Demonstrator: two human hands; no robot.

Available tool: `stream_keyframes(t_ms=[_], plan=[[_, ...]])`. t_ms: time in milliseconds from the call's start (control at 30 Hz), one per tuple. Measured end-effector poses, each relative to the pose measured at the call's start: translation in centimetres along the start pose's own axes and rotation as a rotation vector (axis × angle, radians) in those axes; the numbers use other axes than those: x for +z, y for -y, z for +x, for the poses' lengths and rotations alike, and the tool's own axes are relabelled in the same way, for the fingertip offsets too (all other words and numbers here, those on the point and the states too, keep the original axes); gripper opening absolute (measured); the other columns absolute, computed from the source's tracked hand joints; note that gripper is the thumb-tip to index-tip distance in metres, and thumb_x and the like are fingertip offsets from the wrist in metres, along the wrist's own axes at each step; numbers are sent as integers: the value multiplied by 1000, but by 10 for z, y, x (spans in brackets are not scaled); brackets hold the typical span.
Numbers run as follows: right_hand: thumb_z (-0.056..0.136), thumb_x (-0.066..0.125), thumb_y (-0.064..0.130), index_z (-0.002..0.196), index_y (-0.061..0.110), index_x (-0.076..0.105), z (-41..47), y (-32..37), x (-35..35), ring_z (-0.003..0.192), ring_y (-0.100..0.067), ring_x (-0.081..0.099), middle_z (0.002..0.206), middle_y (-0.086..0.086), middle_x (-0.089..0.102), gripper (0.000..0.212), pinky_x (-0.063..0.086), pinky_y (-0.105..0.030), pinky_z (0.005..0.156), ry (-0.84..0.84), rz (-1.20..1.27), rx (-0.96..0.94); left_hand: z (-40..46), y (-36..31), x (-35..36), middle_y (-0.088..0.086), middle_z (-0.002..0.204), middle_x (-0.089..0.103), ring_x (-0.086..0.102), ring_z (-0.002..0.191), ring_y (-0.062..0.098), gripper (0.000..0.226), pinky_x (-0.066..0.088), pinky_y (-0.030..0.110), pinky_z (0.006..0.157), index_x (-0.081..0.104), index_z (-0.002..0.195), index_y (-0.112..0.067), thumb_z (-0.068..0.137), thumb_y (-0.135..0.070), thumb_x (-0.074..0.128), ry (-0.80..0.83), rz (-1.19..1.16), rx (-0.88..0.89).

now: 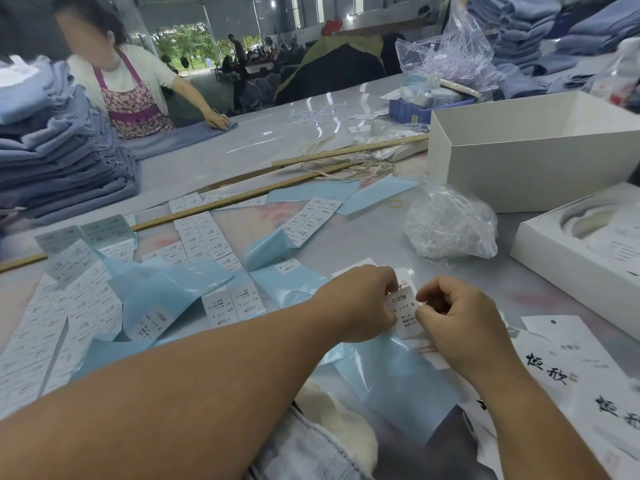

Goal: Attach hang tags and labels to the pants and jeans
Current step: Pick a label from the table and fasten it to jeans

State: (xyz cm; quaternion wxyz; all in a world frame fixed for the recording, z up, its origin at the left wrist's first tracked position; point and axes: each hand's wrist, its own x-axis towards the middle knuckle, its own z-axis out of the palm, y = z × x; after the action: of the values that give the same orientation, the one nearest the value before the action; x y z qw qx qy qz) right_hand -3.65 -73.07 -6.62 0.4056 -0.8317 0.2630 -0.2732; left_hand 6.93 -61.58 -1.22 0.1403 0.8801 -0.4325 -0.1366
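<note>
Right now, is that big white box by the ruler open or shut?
Open: the white box has no lid on, and its inner walls show. What lies inside is hidden.

Around your work area

Across the table from you, a person in a floral apron (130, 102) stands at its far edge. Two long wooden rulers (349, 151) lie slantwise over the table (242, 140), and a yellow rubber band (395, 203) sits just beyond a crumpled clear plastic bag (450, 225). To your right stands an open white box (533, 150), with a blue plastic bin (412, 110) behind it.
</note>
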Motion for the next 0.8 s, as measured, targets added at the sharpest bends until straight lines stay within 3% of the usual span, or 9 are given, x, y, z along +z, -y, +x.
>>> stream_keyframes(t_ms=[467,700,800], plan=[[75,68,4,71,23,63,0,-1,0,71,0,56,63,7,63,21,41,-7,54,15,-4,-22,1,1,1,-2,120,57,53,106,19,37,49,38,93,55,123,-24,88,-28,65,-3,15,9],[73,67,6,69,27,61,-1,-2,0,65,-4,55,60,9,60,22,38,-12,48,37,-35,-17,1,1,0,-3,115,61,54,100,18,32,51,37,89,59,119,-24,88,-31,65,3,20,6],[73,68,5,68,26,61,-1,-1,0,64,-3,54,57,7,59,23,41,-10,53,37,-51,-40,1,1,1,-4,113,61,55,101,18,34,50,36,88,59,118,-24,86,-32,67,-5,20,10]])
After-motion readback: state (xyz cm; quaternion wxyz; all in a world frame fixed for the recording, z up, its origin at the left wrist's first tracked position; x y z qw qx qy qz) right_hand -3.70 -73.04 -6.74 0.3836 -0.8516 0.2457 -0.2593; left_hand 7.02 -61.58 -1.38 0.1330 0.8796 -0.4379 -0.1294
